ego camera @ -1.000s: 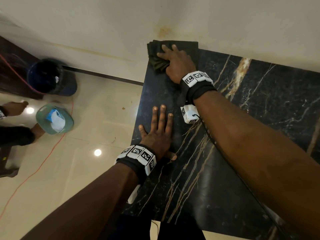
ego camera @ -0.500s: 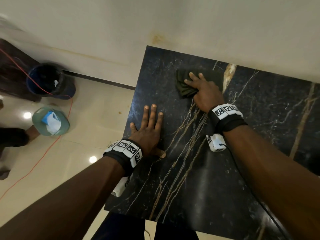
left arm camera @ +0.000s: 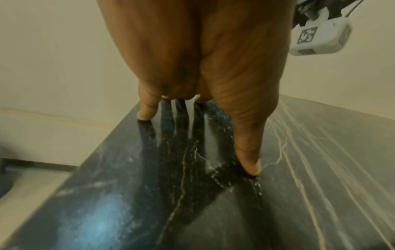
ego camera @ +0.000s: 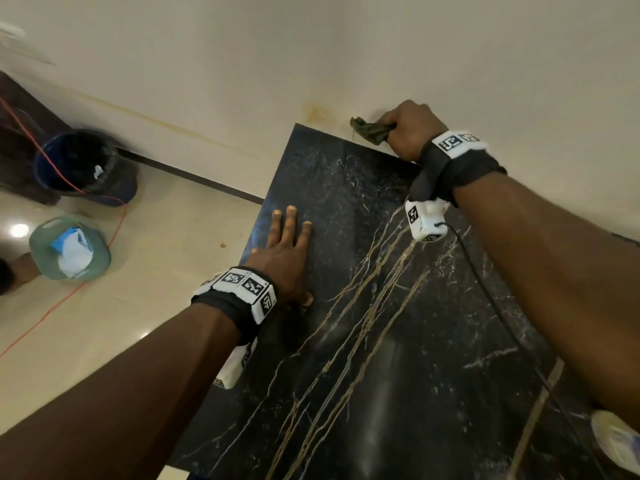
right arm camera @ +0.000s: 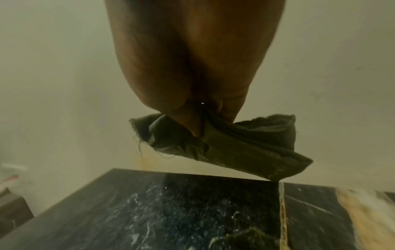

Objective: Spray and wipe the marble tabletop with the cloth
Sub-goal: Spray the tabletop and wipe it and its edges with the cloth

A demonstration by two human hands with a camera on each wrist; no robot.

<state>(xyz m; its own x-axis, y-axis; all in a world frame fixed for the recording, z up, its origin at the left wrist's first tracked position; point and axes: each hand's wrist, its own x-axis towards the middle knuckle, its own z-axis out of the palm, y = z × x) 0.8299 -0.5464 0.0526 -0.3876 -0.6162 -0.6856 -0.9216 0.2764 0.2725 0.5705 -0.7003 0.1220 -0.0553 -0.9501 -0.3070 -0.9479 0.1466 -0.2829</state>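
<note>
The black marble tabletop (ego camera: 398,341) with gold veins fills the lower right of the head view. My right hand (ego camera: 410,128) is raised above its far edge, near the wall, and pinches a dark green cloth (ego camera: 369,130). In the right wrist view the cloth (right arm camera: 235,147) hangs bunched from my fingers, clear of the tabletop (right arm camera: 192,211). My left hand (ego camera: 287,251) lies flat on the marble near its left edge, fingers straight and spread. The left wrist view shows the fingertips (left arm camera: 252,167) pressing on the tabletop (left arm camera: 149,194). No spray bottle is clearly in view.
A cream wall (ego camera: 311,46) runs right behind the table. On the tiled floor at left stand a dark blue bucket (ego camera: 79,164) and a green basin (ego camera: 69,249) holding a blue-white cloth, with an orange cable (ego camera: 52,306) trailing past. A white object (ego camera: 616,441) sits at the table's right edge.
My right hand stopped wiping flat: it gathered the cloth, lifted it off the marble and moved it toward the wall. My left hand stayed flat in place.
</note>
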